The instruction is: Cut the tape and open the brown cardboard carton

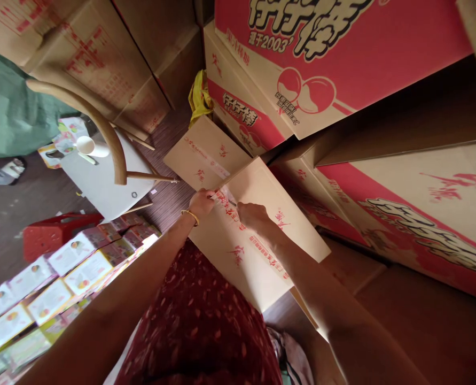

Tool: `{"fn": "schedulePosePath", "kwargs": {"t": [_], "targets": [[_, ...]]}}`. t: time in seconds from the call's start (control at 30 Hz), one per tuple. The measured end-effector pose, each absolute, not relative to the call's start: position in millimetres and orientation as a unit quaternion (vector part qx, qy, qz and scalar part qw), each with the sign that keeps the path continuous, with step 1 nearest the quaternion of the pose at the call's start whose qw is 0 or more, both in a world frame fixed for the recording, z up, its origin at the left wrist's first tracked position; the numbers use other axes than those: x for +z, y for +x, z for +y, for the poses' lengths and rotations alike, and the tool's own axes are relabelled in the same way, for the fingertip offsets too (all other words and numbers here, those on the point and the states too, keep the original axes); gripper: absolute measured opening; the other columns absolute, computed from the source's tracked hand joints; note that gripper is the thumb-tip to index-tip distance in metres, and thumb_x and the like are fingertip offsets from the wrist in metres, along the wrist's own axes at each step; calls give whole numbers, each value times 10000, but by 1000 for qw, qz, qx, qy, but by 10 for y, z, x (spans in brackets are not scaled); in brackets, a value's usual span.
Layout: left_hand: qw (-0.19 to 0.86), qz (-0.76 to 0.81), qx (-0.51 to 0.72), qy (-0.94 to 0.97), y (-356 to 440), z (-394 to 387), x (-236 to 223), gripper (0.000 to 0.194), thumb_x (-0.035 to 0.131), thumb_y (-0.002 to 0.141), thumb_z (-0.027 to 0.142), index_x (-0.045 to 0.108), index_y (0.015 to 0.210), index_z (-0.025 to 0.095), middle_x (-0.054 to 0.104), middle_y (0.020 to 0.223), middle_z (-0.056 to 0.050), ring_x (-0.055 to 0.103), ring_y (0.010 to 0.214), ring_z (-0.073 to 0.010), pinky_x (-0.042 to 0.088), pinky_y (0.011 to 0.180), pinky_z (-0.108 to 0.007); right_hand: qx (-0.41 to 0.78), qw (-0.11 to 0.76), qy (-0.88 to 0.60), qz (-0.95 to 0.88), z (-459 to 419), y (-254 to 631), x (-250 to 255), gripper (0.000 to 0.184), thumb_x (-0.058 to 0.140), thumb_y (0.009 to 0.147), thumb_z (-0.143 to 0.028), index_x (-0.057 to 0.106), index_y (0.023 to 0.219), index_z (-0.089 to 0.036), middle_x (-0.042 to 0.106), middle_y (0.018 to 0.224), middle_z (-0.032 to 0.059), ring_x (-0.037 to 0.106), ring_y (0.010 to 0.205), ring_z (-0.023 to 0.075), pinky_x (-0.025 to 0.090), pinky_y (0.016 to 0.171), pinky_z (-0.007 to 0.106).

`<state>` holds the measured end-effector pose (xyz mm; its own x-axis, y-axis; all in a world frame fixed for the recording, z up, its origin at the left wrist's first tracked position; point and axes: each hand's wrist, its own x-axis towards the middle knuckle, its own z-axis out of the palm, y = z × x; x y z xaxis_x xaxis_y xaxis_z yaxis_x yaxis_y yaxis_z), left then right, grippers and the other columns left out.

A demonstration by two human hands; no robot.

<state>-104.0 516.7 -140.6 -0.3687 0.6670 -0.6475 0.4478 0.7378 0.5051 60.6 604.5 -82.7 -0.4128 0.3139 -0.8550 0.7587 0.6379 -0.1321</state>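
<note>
A plain brown cardboard box (pixel 217 243) lies in front of me, its seam covered by packing tape (pixel 262 250) with red print. My left hand (pixel 202 203), wearing a yellow bracelet, is closed at the far end of the seam. Its fingertips pinch the tape's end there. Just to the right, my right hand (pixel 252 216) is curled into a fist over the seam. Out of it sticks a thin dark tool (pixel 232 203), with its tip at the tape; most of it is hidden by the fingers, so its kind is unclear.
Another taped carton (pixel 205 152) sits beyond the box. Large red-and-brown cartons (pixel 342 59) are stacked at the right and back. To the left are a wooden-armed chair (pixel 119 155) with a white cup (pixel 85 145), a red stool (pixel 53 235) and rows of small boxes (pixel 75 251).
</note>
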Motion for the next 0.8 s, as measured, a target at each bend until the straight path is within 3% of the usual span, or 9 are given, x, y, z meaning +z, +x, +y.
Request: {"fn": "schedulePosePath", "kwargs": {"t": [0.2, 0.43, 0.7, 0.8], "targets": [[446, 817, 110, 348, -1038, 5179, -1413, 328, 520, 791, 101, 725, 1043, 144, 670, 1077, -94, 613, 957, -180, 480, 882, -278, -253, 437, 340, 793, 5893, 956, -849, 319, 399, 931, -145, 575, 1197, -150, 695, 1039, 150, 680, 981, 254, 518, 782, 347], [425, 824, 92, 364, -1034, 5173, -1439, 326, 509, 761, 88, 717, 1002, 161, 630, 931, -50, 565, 825, -151, 446, 763, -250, -254, 480, 358, 759, 5563, 1779, -825, 302, 389, 919, -115, 578, 1154, -114, 699, 954, 159, 693, 934, 301, 516, 733, 385], [362, 840, 41, 403, -988, 5187, -1500, 183, 541, 781, 137, 680, 899, 161, 594, 926, -59, 563, 840, -168, 448, 788, -266, -282, 388, 429, 766, 5387, 1557, -786, 308, 365, 911, -90, 538, 1162, -123, 697, 952, 149, 697, 923, 298, 513, 785, 394], [351, 845, 27, 402, -962, 5198, -1509, 178, 552, 797, 167, 673, 926, 162, 596, 931, -74, 574, 878, -194, 452, 796, -288, -282, 381, 425, 771, 5381, 1435, -865, 391, 357, 910, -78, 513, 1266, -110, 687, 1019, 180, 684, 984, 288, 512, 825, 388]]}}
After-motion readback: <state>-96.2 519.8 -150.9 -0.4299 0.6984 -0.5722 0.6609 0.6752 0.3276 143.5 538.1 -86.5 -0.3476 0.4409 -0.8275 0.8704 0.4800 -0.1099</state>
